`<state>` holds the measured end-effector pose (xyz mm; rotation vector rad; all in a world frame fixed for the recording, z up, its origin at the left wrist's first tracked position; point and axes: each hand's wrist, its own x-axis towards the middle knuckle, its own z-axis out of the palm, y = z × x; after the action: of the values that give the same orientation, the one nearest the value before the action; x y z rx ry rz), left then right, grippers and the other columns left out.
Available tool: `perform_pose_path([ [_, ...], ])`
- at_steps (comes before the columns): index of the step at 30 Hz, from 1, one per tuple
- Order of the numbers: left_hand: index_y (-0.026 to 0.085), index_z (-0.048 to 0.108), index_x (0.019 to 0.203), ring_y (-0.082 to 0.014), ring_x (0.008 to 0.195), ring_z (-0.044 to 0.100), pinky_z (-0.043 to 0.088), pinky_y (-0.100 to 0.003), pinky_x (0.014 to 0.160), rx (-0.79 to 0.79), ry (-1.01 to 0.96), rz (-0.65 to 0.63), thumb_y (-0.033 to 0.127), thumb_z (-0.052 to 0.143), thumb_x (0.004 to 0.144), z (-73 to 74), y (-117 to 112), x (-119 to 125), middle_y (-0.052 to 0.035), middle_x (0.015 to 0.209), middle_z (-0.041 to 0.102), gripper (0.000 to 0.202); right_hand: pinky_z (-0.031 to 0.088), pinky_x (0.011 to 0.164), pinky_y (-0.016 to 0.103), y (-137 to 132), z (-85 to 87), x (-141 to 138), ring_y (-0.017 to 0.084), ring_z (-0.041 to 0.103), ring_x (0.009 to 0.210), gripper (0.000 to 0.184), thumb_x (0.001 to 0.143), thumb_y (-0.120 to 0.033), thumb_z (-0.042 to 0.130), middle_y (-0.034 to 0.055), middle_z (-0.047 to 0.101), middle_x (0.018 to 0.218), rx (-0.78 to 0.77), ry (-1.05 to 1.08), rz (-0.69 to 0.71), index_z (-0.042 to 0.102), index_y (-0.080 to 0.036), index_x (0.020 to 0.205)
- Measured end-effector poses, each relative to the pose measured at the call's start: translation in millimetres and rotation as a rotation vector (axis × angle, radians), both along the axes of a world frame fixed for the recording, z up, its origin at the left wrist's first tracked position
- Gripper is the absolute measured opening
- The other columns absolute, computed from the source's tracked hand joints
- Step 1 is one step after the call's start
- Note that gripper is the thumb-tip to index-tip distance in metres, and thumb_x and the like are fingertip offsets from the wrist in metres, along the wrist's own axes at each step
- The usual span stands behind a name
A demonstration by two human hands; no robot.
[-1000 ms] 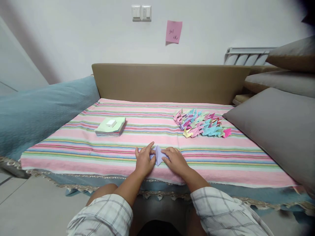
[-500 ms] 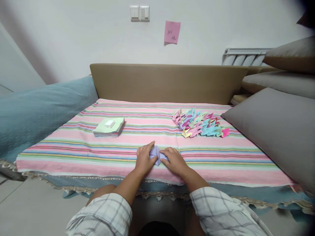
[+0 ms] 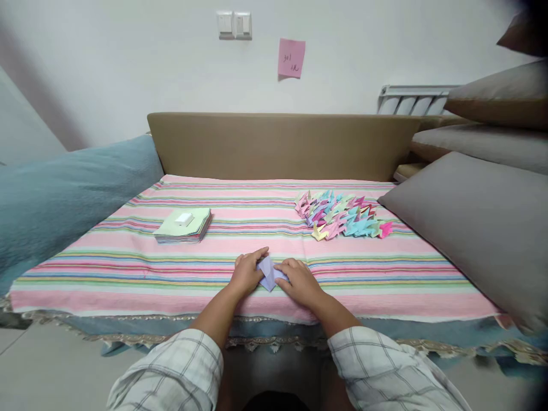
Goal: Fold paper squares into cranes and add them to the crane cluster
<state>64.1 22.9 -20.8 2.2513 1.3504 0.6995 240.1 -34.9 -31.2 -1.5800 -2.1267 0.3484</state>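
Note:
A partly folded sheet of purple origami paper [image 3: 268, 274] lies on the striped cloth [image 3: 180, 297] near its front edge. My left hand [image 3: 247, 273] grips the paper's left side, its thumb tucked at a fold and its index finger reaching along the top. On the other side, my right hand [image 3: 298, 279] pinches the right flap between thumb and fingers. A raised flap stands up in the middle of the paper, between both hands. The undersides of the fingers are hidden.
Folded paper cranes [image 3: 342, 217] in many colours are clustered to the back right. A stack of square paper [image 3: 182, 228] carries a small white block [image 3: 184, 219] at left. Grey cushions [image 3: 479, 217] border the right; a blue armrest [image 3: 77, 188] borders the left.
The paper's middle flap has opened wider and now shows a larger triangular face. My left thumb has shifted left into the fold. The whole view has shifted slightly.

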Motion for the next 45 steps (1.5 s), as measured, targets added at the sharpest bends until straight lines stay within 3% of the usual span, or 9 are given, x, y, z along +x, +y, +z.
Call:
perform_pose_path([
  [4, 0.026, 0.056, 0.119, -0.0182, 0.102, 0.059, 0.04, -0.033, 0.093, -0.073, -0.053, 0.033, 0.012, 0.059, 0.068, 1.0, 11, 4, -0.0005, 0.108, 0.067, 0.053, 0.034, 0.091, 0.035, 1, 0.2, 0, 0.021, 0.047, 0.102, 0.038, 0.082, -0.032, 0.056, 0.0062, 0.055, 0.11, 0.0, 0.004, 0.002, 0.056, -0.024, 0.119],
  [8, 0.027, 0.064, 0.107, -0.0189, 0.099, 0.059, 0.04, -0.033, 0.09, -0.066, 0.026, 0.031, 0.014, 0.06, 0.069, 5.0, 13, 7, 0.0, 0.102, 0.067, 0.041, 0.034, 0.091, 0.035, 3, -0.7, 1, 0.021, 0.048, 0.102, 0.039, 0.082, -0.031, 0.057, 0.0058, 0.056, 0.109, 0.001, 0.015, 0.012, 0.055, -0.024, 0.12],
  [15, 0.027, 0.068, 0.09, -0.0205, 0.106, 0.055, 0.035, -0.039, 0.096, 0.034, 0.01, 0.039, 0.021, 0.06, 0.073, 4.2, 8, 8, 0.0004, 0.107, 0.065, 0.02, 0.034, 0.091, 0.035, 3, -2.7, 1, 0.021, 0.048, 0.103, 0.037, 0.081, -0.031, 0.058, 0.0064, 0.057, 0.108, 0.015, 0.024, 0.005, 0.055, -0.021, 0.117],
  [19, 0.025, 0.064, 0.093, -0.0197, 0.105, 0.057, 0.033, -0.04, 0.099, 0.054, -0.079, -0.034, 0.021, 0.059, 0.074, -0.3, 5, 7, -0.0002, 0.106, 0.067, 0.02, 0.035, 0.091, 0.036, 2, -3.2, 1, 0.022, 0.048, 0.103, 0.038, 0.081, -0.031, 0.057, 0.0068, 0.057, 0.11, 0.016, 0.033, 0.013, 0.055, -0.022, 0.117],
  [25, 0.022, 0.048, 0.115, -0.0186, 0.096, 0.06, 0.041, -0.039, 0.093, -0.051, -0.27, -0.107, 0.02, 0.057, 0.073, -6.0, 3, 2, -0.0034, 0.101, 0.067, 0.043, 0.036, 0.09, 0.036, 2, -3.3, 2, 0.022, 0.048, 0.102, 0.038, 0.081, -0.031, 0.058, 0.007, 0.057, 0.109, 0.007, 0.04, 0.005, 0.056, -0.022, 0.118],
  [29, 0.02, 0.04, 0.123, -0.0202, 0.106, 0.056, 0.041, -0.038, 0.093, -0.168, -0.339, -0.264, 0.028, 0.059, 0.076, 0.7, -3, -11, -0.0091, 0.114, 0.061, 0.051, 0.036, 0.09, 0.036, 2, -2.9, 3, 0.022, 0.049, 0.102, 0.038, 0.081, -0.03, 0.057, 0.0072, 0.057, 0.109, 0.001, 0.058, 0.013, 0.055, -0.022, 0.118],
  [34, 0.024, 0.015, 0.142, -0.0301, 0.126, 0.038, 0.027, -0.048, 0.104, -0.192, -0.105, -0.363, 0.042, 0.08, 0.052, 17.9, -16, -21, -0.0138, 0.136, 0.043, 0.113, 0.036, 0.091, 0.037, 3, -3.6, 4, 0.022, 0.049, 0.103, 0.037, 0.081, -0.029, 0.057, 0.0076, 0.058, 0.108, -0.003, 0.069, 0.016, 0.056, -0.021, 0.117],
  [38, 0.027, 0.015, 0.143, -0.0308, 0.125, 0.038, 0.024, -0.05, 0.105, -0.125, -0.035, -0.31, 0.04, 0.081, 0.052, 20.5, -22, -17, -0.0124, 0.136, 0.043, 0.113, 0.037, 0.092, 0.036, 5, -5.6, 4, 0.021, 0.049, 0.103, 0.036, 0.081, -0.026, 0.057, 0.0075, 0.058, 0.109, 0.001, 0.077, 0.018, 0.057, -0.02, 0.117],
  [45, 0.025, 0.012, 0.143, -0.0258, 0.122, 0.043, 0.028, -0.044, 0.104, -0.106, -0.09, -0.311, 0.032, 0.076, 0.061, 12.6, -19, -18, -0.01, 0.133, 0.048, 0.105, 0.037, 0.092, 0.036, 5, -5.4, 5, 0.021, 0.049, 0.103, 0.036, 0.081, -0.027, 0.058, 0.0078, 0.058, 0.107, 0.0, 0.054, 0.016, 0.057, -0.019, 0.116],
])
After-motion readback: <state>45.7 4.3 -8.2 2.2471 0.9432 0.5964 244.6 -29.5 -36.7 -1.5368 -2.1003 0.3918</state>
